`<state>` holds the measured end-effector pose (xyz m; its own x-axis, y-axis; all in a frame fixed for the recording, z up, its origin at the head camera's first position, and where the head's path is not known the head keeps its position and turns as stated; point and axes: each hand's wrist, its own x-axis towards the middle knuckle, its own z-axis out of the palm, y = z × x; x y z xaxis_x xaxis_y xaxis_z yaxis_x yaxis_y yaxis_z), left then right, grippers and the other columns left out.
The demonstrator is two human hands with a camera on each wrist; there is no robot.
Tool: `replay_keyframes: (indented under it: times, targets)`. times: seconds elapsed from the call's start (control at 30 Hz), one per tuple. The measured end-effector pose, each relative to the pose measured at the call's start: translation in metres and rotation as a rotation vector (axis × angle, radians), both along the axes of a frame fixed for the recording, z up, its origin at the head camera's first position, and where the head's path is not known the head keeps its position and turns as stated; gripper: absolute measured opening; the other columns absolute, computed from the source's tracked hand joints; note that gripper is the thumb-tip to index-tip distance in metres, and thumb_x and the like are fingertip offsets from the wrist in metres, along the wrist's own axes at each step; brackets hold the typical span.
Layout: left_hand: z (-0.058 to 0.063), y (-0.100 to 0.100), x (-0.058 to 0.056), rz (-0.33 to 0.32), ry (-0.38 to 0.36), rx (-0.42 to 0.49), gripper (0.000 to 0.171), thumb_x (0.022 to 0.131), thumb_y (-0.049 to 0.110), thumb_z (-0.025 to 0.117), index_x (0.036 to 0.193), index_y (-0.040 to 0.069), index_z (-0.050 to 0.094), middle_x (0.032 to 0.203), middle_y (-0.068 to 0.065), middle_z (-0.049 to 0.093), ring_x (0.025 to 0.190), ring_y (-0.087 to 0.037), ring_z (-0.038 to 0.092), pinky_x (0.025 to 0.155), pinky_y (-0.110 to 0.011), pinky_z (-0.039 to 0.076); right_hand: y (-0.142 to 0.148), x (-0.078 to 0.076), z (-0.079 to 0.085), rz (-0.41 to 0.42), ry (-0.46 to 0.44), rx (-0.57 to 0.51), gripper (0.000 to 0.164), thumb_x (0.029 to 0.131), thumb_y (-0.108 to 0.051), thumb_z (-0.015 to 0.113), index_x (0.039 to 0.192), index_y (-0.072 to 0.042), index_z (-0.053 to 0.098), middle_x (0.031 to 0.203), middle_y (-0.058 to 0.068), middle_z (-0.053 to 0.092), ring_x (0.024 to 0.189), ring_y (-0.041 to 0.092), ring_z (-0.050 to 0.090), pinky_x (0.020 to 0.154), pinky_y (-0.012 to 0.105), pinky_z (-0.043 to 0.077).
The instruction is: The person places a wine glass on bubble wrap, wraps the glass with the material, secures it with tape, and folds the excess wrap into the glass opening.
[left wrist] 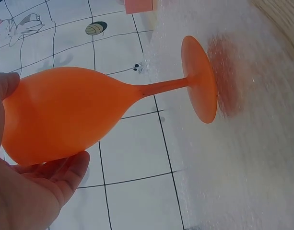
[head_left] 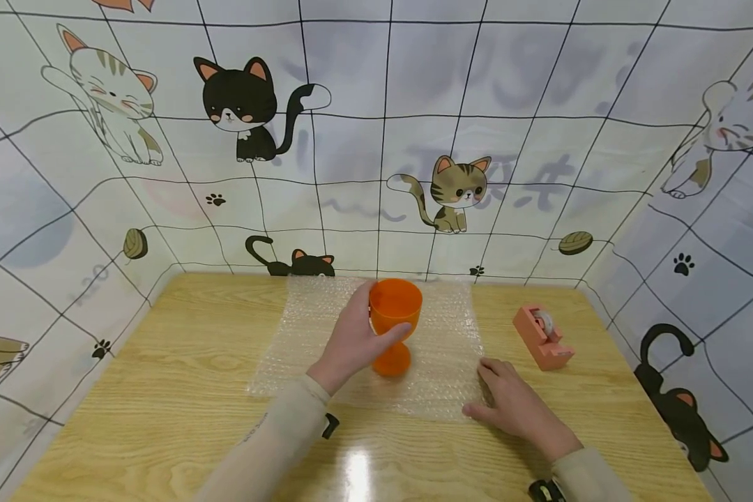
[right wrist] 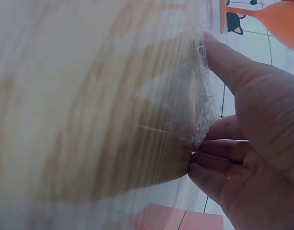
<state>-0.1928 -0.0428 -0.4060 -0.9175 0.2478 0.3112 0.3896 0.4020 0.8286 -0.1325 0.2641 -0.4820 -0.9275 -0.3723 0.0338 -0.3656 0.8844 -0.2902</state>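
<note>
My left hand (head_left: 358, 335) grips an orange wine goblet (head_left: 394, 310) around its bowl, thumb on the near side. The goblet stands upright over the middle of a sheet of clear bubble wrap (head_left: 427, 390) on the table. In the left wrist view its round foot (left wrist: 199, 79) is close over the wrap, with an orange reflection beside it. At the sheet's near right edge is my right hand (head_left: 514, 401), thumb and fingers spread apart. Their tips touch the wrap's edge (right wrist: 204, 105) in the right wrist view.
A pink tape dispenser (head_left: 542, 338) with a roll of clear tape (head_left: 544, 322) sits on the wooden table (head_left: 182, 390), right of the wrap. Behind and at both sides rises a white cloth (head_left: 351, 146) printed with cats and grid lines.
</note>
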Motion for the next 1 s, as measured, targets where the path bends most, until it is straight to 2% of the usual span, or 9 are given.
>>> replay_keyframes:
  times: [0.17,0.33,0.57,0.77,1.0]
  targets:
    - [0.001,0.006,0.002,-0.012,-0.026,-0.004,0.089,0.088,0.038,0.083,0.156,0.006,0.034,0.137,-0.003,0.058,0.122,-0.02,0.059,0.108,-0.041,0.049,0.0,0.001,0.0,-0.003,0.001,-0.004,0.086,0.086,-0.05,0.081,0.137,0.014,0.057,0.143,0.03,0.052,0.132,0.047,0.05,0.107,0.059,0.046]
    - [0.003,0.011,0.003,-0.026,-0.027,-0.006,0.089,0.089,0.038,0.082,0.156,0.006,0.033,0.137,-0.003,0.058,0.123,-0.021,0.059,0.109,-0.042,0.048,0.0,0.001,0.001,-0.002,0.014,-0.011,0.084,0.086,-0.048,0.082,0.136,0.015,0.057,0.142,0.03,0.053,0.131,0.047,0.05,0.107,0.059,0.046]
    - [0.002,0.019,0.002,-0.018,-0.095,-0.003,0.098,0.088,0.044,0.082,0.16,0.006,0.028,0.141,-0.005,0.059,0.128,-0.027,0.057,0.108,-0.047,0.048,0.001,0.001,0.0,-0.006,0.01,-0.026,0.085,0.086,-0.048,0.082,0.137,0.015,0.057,0.143,0.03,0.052,0.132,0.048,0.05,0.107,0.06,0.046]
    - [0.002,0.027,0.001,-0.032,-0.106,0.013,0.096,0.088,0.044,0.082,0.158,0.006,0.03,0.139,-0.005,0.061,0.128,-0.025,0.058,0.11,-0.046,0.048,0.002,0.001,-0.001,-0.013,0.011,-0.037,0.085,0.086,-0.05,0.081,0.137,0.014,0.057,0.143,0.029,0.052,0.132,0.047,0.05,0.107,0.06,0.045]
    - [0.003,0.035,0.001,-0.047,-0.131,0.022,0.09,0.089,0.046,0.08,0.156,0.007,0.034,0.136,-0.003,0.062,0.121,-0.022,0.061,0.105,-0.044,0.051,0.003,0.002,-0.001,-0.005,0.025,-0.058,0.084,0.086,-0.05,0.081,0.136,0.014,0.057,0.143,0.029,0.052,0.133,0.047,0.049,0.108,0.059,0.045]
